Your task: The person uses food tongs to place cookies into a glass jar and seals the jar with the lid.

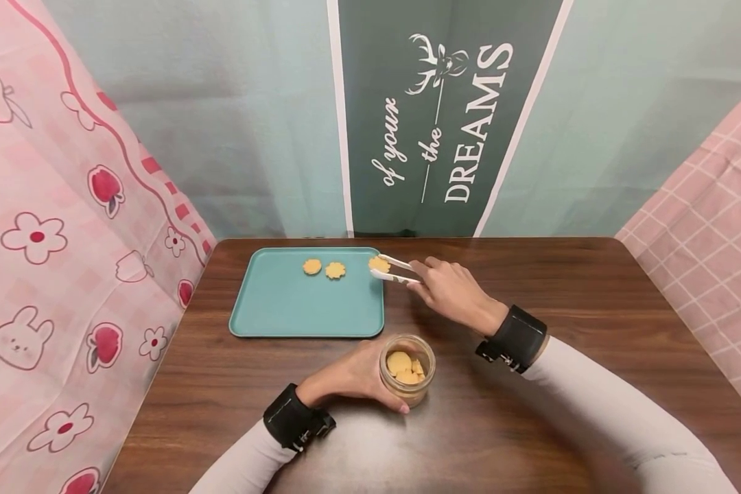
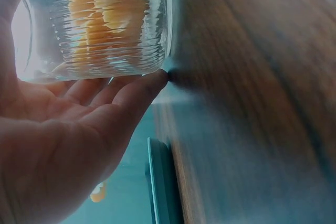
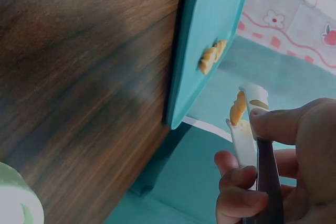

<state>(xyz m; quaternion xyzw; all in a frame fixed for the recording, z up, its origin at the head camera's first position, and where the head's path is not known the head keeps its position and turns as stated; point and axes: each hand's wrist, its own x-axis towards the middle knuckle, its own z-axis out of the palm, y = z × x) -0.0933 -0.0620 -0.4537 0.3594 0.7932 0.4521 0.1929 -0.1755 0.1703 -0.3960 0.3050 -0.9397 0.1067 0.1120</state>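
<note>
Pink cloth with apples, flowers and bunnies hangs on the left, a pink checked cloth hangs on the right, and a green banner with white words hangs at the far side. Below them is a dark brown wooden worktop (image 1: 531,288). On it lies a flat teal tray (image 1: 284,309), on the left part of the worktop. Two small yellow flower cookies (image 1: 324,268) lie side by side near the far edge of the tray. The right hand (image 1: 451,291) holds white tongs (image 1: 395,269), with the fingers curled round them. The grip of the tongs is pinching a third cookie (image 1: 379,263) at the far right corner of the tray. From the head view you cannot tell if this cookie touches the tray or is just above it. In the right wrist view the cookie sits between the two white tips. Near the person, just past the near edge of the tray, stands a small glass jar (image 1: 407,370) with no lid. It has ribbed sides and more yellow cookies inside. The left hand (image 1: 352,374) holds the jar from its left side, with the fingers wrapped round the glass. Both wrists wear black bands, and the sleeves are white.
</note>
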